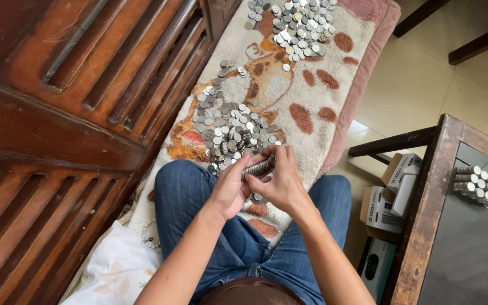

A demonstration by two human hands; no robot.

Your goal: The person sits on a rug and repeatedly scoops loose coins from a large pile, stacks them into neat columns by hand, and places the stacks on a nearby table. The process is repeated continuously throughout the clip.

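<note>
At my far left stands the dark wooden bench back (74, 85), its slatted panels running beside me. A white cushion with a pale leaf print (114, 271) lies by my left thigh. I sit on a cream towel with brown patches (312, 101), spread out ahead of me, my knees in blue jeans (182, 192) resting on it.

My left forearm comes up from the bottom of the view and bends inward at the wrist. My left hand (230, 189) is cupped, palm turned to the right, fingers curled around the lower end of a stack of silver coins (258, 167) held on its side. Just beyond my hands a loose heap of coins (230, 127) covers the middle of the towel, and a second heap (300, 22) lies well apart at its far end.

My right forearm rises from the lower right and angles left. My right hand (282, 181) arches over the stack, fingertips pinching its upper end, thumb tucked under. Both hands are closed on the same roll, pressing it between them above my lap.

To the right, small cardboard boxes (393, 195) sit on the tiled floor. Farthest right is a dark-topped table with a wooden frame (425, 214), bearing finished coin rolls (481, 185) laid close together.
</note>
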